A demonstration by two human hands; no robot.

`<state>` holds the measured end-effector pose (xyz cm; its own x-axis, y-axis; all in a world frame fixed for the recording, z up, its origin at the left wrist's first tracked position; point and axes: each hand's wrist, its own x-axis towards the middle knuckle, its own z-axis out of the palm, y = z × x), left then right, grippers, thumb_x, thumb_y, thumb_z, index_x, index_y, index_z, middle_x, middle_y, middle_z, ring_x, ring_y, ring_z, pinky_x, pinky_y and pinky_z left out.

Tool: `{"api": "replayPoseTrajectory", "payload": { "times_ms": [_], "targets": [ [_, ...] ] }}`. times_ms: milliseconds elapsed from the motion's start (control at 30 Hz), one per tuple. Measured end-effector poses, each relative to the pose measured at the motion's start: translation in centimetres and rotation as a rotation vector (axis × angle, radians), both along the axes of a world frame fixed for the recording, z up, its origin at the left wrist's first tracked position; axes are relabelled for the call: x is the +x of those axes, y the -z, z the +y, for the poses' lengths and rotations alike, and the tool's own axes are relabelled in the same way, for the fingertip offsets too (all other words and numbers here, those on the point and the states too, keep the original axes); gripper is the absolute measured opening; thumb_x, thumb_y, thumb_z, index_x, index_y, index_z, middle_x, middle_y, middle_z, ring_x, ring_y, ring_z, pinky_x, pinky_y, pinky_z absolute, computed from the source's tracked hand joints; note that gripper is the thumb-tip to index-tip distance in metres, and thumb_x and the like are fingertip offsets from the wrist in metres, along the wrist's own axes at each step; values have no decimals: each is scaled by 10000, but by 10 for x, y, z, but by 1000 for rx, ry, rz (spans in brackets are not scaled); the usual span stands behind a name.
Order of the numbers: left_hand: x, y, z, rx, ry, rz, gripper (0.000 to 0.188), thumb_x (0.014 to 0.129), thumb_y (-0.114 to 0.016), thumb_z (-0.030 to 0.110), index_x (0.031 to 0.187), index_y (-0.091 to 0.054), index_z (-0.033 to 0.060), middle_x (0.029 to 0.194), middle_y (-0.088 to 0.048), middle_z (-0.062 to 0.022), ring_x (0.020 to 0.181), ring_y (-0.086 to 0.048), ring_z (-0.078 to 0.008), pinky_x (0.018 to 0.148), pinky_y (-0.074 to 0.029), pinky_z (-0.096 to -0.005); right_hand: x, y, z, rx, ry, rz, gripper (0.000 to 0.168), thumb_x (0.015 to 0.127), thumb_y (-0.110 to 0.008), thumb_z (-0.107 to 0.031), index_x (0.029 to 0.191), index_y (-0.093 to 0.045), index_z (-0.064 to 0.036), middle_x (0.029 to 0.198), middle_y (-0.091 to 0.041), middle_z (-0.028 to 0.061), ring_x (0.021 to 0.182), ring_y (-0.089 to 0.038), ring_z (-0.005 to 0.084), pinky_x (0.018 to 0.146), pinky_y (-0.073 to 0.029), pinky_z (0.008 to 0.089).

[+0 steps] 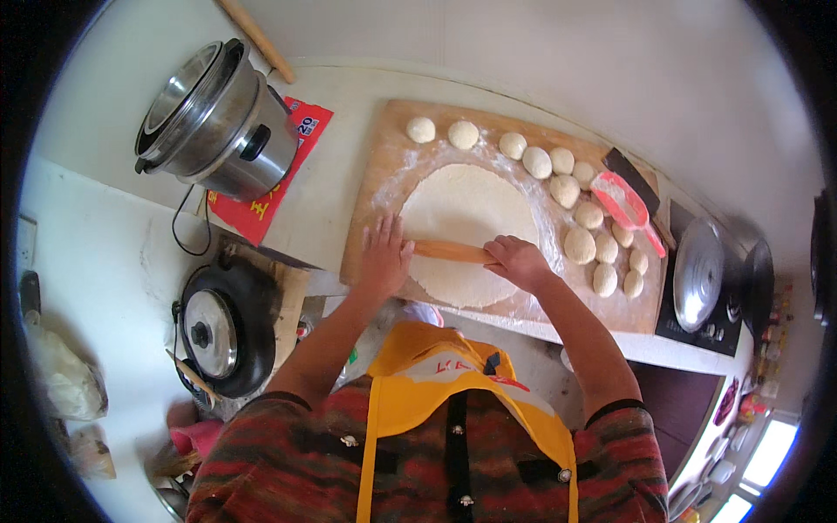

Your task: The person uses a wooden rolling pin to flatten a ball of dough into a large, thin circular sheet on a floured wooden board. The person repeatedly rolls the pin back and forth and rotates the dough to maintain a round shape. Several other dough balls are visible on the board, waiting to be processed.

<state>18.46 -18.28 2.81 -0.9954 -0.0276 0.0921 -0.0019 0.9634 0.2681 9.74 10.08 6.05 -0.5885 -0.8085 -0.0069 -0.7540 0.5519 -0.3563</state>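
A large, thin round sheet of dough lies on a floured wooden board. Across its lower part runs a tapered wooden rolling pin. My right hand is curled over the pin's right end. At the other end, my left hand lies flat with its fingers stretched out, the thumb against the pin; the pin's left tip is hidden under this hand. Several dough balls sit along the board's back and right side. A red plastic scoop rests among them, beside a dark-bladed cleaver.
On the left, a steel electric pot stands on a red printed sheet. Below it is a black wok with a lid. A cooktop carrying a metal lid adjoins the board's right edge. Another wooden stick leans behind.
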Motion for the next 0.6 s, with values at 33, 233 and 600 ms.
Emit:
{"api": "replayPoseTrajectory", "payload": {
  "times_ms": [33,233,600],
  "targets": [
    [-1,7,2,13,-36,6,577,938,-425,323,1400,-310,-2,1466,-286,-202,1360,-270,-344,1114,-152,-536,-13,3,-1,0,0,15,339,818,-639,-325,1042,-534,-92,955,-556,88,907,-581,282,762,-506,390],
    [-42,14,1,28,-221,88,607,919,-439,320,1409,-290,-6,1466,-277,-217,1369,-249,-355,1108,-167,-544,-83,19,-27,144,100,31,499,742,-656,-535,942,-538,-94,957,-541,97,893,-587,279,770,-501,404],
    [-131,18,-42,-16,-316,83,584,949,-374,322,1418,-262,-7,1470,-260,-233,1359,-262,-380,1094,-181,-566,-158,13,-65,89,-55,88,498,754,-641,-547,897,-538,-80,901,-564,105,879,-596,303,711,-507,417]
  ]
}}
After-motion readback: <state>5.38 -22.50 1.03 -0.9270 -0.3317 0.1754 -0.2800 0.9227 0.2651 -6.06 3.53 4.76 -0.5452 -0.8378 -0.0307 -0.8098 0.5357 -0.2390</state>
